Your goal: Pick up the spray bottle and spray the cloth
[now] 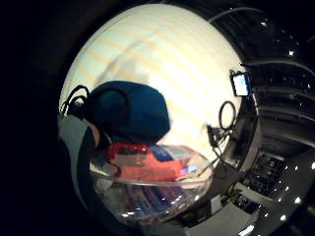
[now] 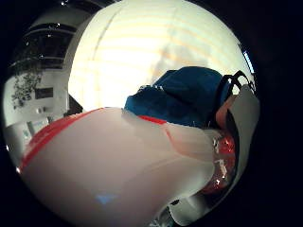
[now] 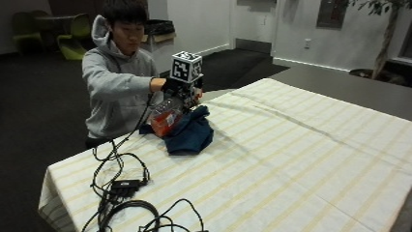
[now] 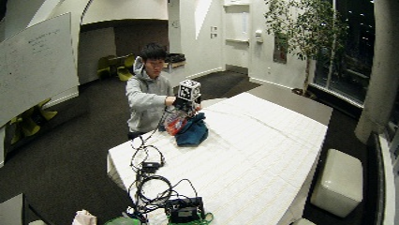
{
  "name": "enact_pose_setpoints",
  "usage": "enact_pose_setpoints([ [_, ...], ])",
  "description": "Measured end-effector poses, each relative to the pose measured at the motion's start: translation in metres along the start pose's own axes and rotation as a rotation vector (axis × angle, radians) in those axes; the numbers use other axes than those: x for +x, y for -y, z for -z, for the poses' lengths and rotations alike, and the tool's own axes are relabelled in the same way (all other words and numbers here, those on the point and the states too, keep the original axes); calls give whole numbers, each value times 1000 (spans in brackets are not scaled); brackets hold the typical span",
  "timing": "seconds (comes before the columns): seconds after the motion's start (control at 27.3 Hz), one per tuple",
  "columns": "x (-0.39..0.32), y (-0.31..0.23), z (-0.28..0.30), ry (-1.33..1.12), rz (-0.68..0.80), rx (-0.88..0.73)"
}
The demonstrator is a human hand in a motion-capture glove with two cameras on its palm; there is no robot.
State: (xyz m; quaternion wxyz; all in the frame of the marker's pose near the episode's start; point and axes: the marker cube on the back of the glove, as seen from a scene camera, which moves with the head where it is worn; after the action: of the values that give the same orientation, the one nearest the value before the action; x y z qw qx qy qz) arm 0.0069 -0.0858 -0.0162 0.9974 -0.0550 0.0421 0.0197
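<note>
A person's gloved right hand (image 3: pixel 179 89) grasps one clear spray bottle (image 3: pixel 166 115) with an orange label, held just above one crumpled blue cloth (image 3: pixel 190 133) on the striped table (image 3: pixel 302 159).

White walls (image 4: pixel 205 18), dark floor (image 4: pixel 69 154), potted tree (image 4: pixel 305 33).

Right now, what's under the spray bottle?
The right hand holds the spray bottle beside the crumpled blue cloth on the striped tablecloth. Whether its base rests on the tablecloth or hangs just above it cannot be seen.
</note>
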Motion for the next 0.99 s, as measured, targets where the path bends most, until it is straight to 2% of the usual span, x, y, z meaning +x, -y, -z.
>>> enact_pose_setpoints([
  [0.22, 0, -4, 25, -15, 4, 19],
  [0.51, -7, -1, 3, 44, 22, 2],
  [0.73, -32, -1, 46, 262, 91, 125],
  [0.99, -91, 9, 93, 660, 189, 288],
])
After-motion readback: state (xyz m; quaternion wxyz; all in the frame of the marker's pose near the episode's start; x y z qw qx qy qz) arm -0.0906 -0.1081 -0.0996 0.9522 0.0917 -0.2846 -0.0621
